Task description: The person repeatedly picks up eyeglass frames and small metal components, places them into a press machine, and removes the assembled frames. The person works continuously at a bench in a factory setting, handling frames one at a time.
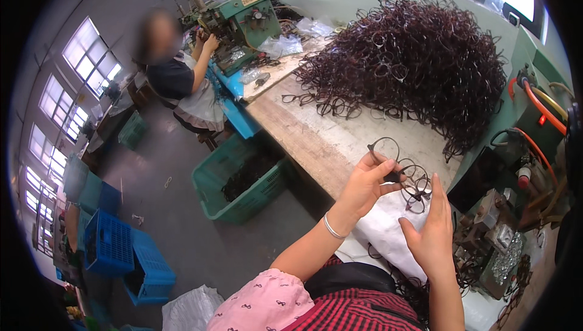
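Observation:
Dark eyeglass frames [398, 149] are pinched between the thumb and fingers of my left hand [371, 182], above the near edge of the wooden table. Beside them several more dark frames [416, 192] hang or lie between my two hands; whether these are also held I cannot tell. My right hand [430, 229] is open, its fingers stretched out and its thumb apart, close to the right side of those frames. White cloth or paper [388, 228] lies below both hands. A large heap of dark brown frames [413, 58] covers the far part of the table [297, 131].
At right stand a metal machine fixture [495, 222] and orange hoses [540, 103]. A green basket [209, 200] with dark pieces sits on the floor left of the table. Farther off, a co-worker [176, 79] sits at a green machine [246, 21]. Blue crates [109, 243] stand at lower left.

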A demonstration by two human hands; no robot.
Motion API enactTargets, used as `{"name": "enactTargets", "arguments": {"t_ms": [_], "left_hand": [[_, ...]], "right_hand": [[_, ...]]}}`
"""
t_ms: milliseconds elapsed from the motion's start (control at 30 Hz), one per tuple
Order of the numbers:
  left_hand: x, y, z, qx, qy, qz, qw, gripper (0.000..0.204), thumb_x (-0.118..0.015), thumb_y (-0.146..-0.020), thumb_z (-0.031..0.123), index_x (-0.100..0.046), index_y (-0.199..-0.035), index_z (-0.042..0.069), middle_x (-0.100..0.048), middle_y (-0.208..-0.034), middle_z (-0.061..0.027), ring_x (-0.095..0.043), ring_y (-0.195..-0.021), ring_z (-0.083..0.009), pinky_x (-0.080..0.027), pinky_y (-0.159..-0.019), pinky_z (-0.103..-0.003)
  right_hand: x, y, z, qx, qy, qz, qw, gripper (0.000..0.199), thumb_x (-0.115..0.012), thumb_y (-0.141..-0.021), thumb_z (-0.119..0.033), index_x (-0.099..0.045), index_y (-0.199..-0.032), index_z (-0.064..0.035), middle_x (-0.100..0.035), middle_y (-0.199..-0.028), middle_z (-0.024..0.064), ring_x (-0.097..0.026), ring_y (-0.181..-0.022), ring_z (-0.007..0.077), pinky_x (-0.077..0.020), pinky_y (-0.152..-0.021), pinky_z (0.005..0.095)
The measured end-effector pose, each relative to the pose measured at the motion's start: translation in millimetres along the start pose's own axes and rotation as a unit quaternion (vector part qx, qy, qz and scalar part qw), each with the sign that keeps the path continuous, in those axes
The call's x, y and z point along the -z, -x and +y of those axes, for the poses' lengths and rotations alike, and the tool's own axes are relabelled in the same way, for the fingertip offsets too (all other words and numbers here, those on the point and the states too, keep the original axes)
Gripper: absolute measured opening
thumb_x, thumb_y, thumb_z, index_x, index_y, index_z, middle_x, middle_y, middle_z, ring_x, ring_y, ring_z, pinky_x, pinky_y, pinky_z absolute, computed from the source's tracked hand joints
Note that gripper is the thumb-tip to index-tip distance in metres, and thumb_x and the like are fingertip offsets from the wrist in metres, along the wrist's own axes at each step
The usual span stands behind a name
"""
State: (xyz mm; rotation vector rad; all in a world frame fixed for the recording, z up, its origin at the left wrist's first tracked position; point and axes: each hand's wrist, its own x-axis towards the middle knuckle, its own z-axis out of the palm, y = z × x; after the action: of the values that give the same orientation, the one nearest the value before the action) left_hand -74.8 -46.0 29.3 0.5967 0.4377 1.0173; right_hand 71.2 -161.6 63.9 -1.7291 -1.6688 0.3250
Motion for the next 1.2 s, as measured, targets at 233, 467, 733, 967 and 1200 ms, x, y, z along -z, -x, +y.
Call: {"name": "enactTargets", "arguments": {"t_ms": [233,467,733,967,1200], "left_hand": [[2,-5,-13,0.02,-0.01,-0.013,1.0,0.005,-0.062,-0.092,0.01,-0.058,-0.095,0.009,-0.065,-0.095,-0.0091,-0.065,-0.087,-0.0229,-0.056,-0.08,-0.042],[3,-6,-13,0.018,-0.009,-0.025,0.999,0.005,-0.062,-0.091,0.01,-0.058,-0.093,0.009,-0.065,-0.094,-0.0078,-0.066,-0.085,-0.0222,-0.056,-0.078,-0.04],[5,-6,-19,0.022,-0.021,-0.024,0.999,0.01,-0.064,-0.092,0.014,-0.056,-0.094,0.009,-0.066,-0.094,-0.007,-0.067,-0.083,-0.0193,-0.058,-0.073,-0.036],[5,-4,-23,0.022,-0.03,-0.024,0.999,0.01,-0.064,-0.092,0.014,-0.056,-0.094,0.009,-0.065,-0.094,-0.0058,-0.066,-0.085,-0.0181,-0.058,-0.074,-0.036],[7,-2,-25,0.027,-0.029,-0.016,0.999,0.008,-0.064,-0.092,0.014,-0.057,-0.094,0.011,-0.065,-0.094,-0.0044,-0.066,-0.084,-0.0166,-0.057,-0.073,-0.035]], "right_hand": [[1,10,4,-0.028,-0.001,-0.042,0.999,0.081,-0.074,-0.072,-0.01,-0.034,-0.142,0.0015,-0.045,-0.135,0.0262,-0.042,-0.128,0.0415,-0.0348,-0.107,0.0452],[-1,13,10,-0.017,0.0,-0.07,0.997,0.075,-0.075,-0.072,-0.012,-0.04,-0.136,0.0032,-0.048,-0.133,0.0242,-0.045,-0.125,0.0394,-0.0375,-0.104,0.0444],[-2,20,12,-0.016,0.016,-0.101,0.995,0.074,-0.075,-0.072,-0.015,-0.042,-0.135,0.0016,-0.047,-0.135,0.0209,-0.042,-0.129,0.0369,-0.0356,-0.105,0.0446],[-2,25,15,-0.008,0.019,-0.126,0.992,0.07,-0.075,-0.073,-0.018,-0.046,-0.133,0.0008,-0.047,-0.136,0.02,-0.041,-0.13,0.0366,-0.0348,-0.105,0.0461],[-3,27,16,-0.005,0.017,-0.139,0.99,0.069,-0.075,-0.074,-0.02,-0.047,-0.133,0.0007,-0.049,-0.134,0.0205,-0.042,-0.129,0.0375,-0.0353,-0.105,0.0468]]}}
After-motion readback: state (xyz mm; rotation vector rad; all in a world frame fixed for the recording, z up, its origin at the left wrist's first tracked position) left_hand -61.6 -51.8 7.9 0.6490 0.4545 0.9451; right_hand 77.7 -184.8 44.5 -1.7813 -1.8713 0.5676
